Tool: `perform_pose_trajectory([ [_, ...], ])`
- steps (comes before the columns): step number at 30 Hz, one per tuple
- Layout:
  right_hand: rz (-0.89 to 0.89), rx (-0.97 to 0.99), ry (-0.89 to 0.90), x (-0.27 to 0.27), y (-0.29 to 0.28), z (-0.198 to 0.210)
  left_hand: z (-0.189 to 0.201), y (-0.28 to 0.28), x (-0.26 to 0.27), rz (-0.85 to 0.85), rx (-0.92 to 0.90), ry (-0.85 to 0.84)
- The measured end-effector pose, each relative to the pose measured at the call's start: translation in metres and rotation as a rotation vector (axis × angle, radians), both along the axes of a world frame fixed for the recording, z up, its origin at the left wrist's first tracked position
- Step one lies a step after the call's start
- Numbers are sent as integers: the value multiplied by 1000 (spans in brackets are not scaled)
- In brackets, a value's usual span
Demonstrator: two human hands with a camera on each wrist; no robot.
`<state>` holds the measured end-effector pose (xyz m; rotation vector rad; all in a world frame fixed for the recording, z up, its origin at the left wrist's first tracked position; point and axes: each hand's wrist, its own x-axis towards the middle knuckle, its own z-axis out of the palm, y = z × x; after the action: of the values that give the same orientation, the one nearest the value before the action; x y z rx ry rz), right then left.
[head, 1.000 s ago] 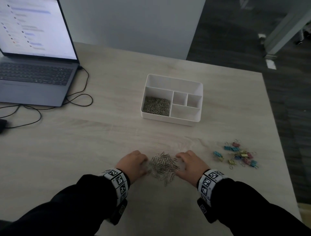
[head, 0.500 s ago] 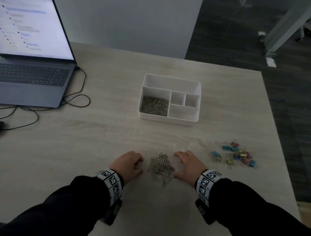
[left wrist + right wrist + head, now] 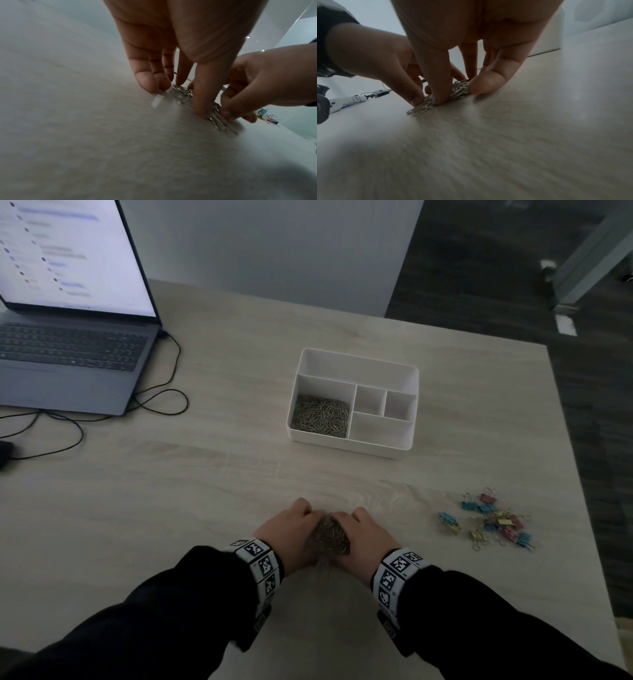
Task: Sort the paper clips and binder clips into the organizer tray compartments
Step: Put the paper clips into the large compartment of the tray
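A heap of silver paper clips [image 3: 329, 537] lies on the pale wood table near its front edge. My left hand [image 3: 291, 529] and right hand [image 3: 363, 532] are cupped against it from both sides, fingers curled and fingertips on the tabletop. In the left wrist view my left hand [image 3: 171, 54] has its thumb pressed into the heap [image 3: 183, 94], with the right hand [image 3: 257, 83] opposite. The right wrist view shows the clips [image 3: 419, 108] squeezed between both thumbs. The white organizer tray [image 3: 356, 364] stands further back, with more paper clips [image 3: 320, 416] in its left compartment. Coloured binder clips [image 3: 493, 518] lie to the right.
An open laptop [image 3: 68, 347] stands at the back left, with black cables [image 3: 161, 402] looping onto the table beside it. A dark object [image 3: 5, 453] sits at the left edge. The table's right edge runs just beyond the binder clips [image 3: 267, 116].
Both hands have closed in from either side, pushing the spread paper clips into a tight heap between them. The gap between the hands is gone.
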<state>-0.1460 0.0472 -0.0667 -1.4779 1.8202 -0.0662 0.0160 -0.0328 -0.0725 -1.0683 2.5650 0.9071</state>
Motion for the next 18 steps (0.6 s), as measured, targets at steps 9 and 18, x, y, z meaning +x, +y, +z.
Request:
perform_pose_trajectory([
  [9,5,-10,25,2,-15,-3,-3,-6,-18,-16,21,-38],
  [18,-59,8,-26,-5,-30,1,-4,-28,-21,-48,89,-2],
])
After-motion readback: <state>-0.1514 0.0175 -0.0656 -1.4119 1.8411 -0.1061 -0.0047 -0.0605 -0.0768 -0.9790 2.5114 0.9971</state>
